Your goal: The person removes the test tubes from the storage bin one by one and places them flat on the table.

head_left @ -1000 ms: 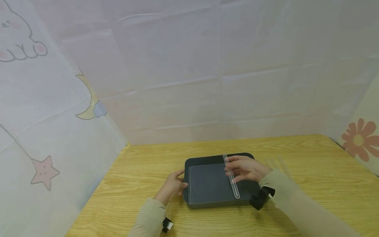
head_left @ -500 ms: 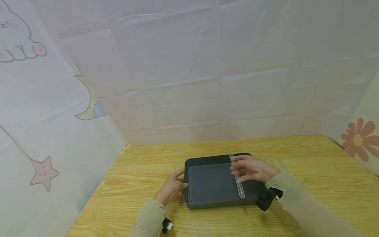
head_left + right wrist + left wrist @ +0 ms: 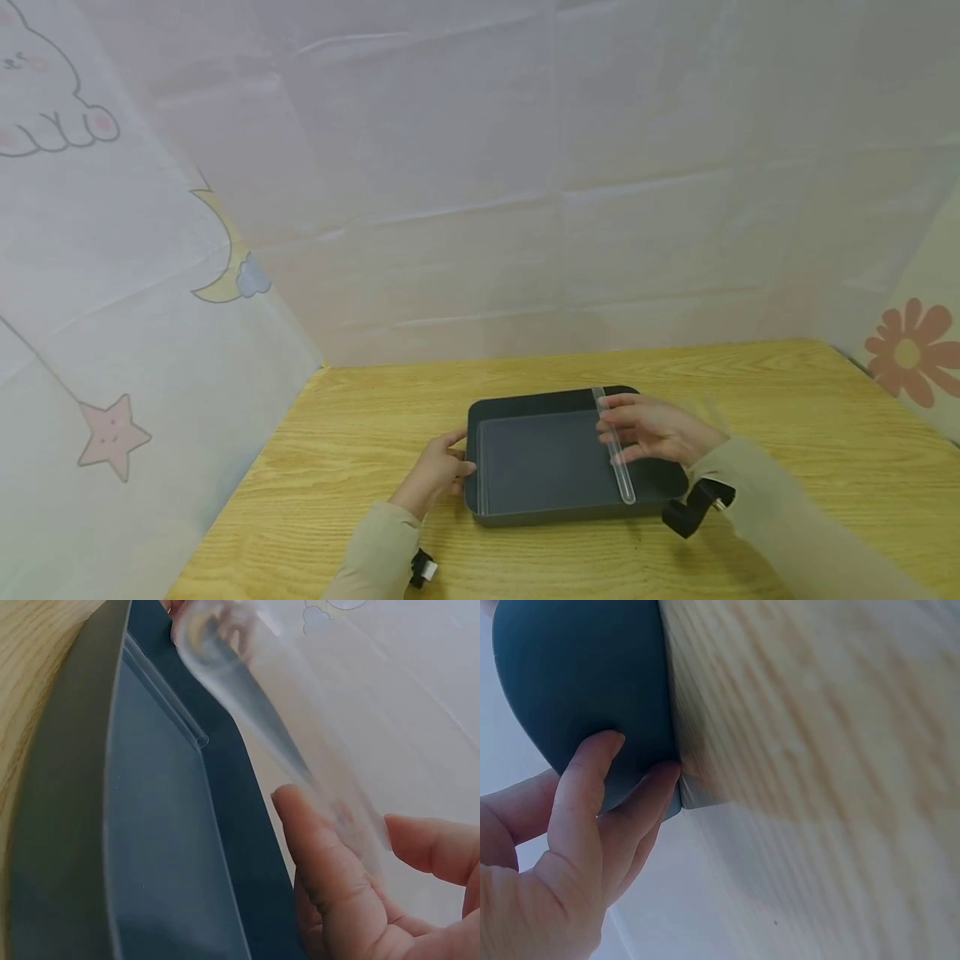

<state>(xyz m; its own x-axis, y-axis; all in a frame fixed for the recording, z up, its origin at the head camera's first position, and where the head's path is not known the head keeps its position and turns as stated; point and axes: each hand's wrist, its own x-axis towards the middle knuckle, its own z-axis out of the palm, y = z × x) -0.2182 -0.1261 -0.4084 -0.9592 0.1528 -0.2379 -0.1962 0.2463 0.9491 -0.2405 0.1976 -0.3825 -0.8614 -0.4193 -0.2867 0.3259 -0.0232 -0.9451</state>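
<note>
A dark grey rectangular tray (image 3: 543, 467) stands on the table. My left hand (image 3: 438, 471) is at its left end; in the left wrist view the fingertips (image 3: 604, 754) touch the outside of the tray wall. My right hand (image 3: 656, 429) holds a clear tube (image 3: 618, 467) with a rounded near end, pinched between thumb and fingers above the right part of the tray. In the right wrist view the held tube (image 3: 247, 690) is blurred and see-through. Inside the tray, along the left wall, lies a clear tube (image 3: 165, 697). The tray's right end is partly behind my right hand.
Faint see-through pieces (image 3: 716, 410) lie on the yellow wood-grain table (image 3: 375, 417) beyond my right wrist; their number is unclear. A pale printed sheet (image 3: 480, 208) rises behind the table's back edge. A decorated sheet (image 3: 150, 333) borders the left side.
My right hand has moved to the right with the clear tube, across the tray toward its right end. The left hand and tray show no visible movement.
</note>
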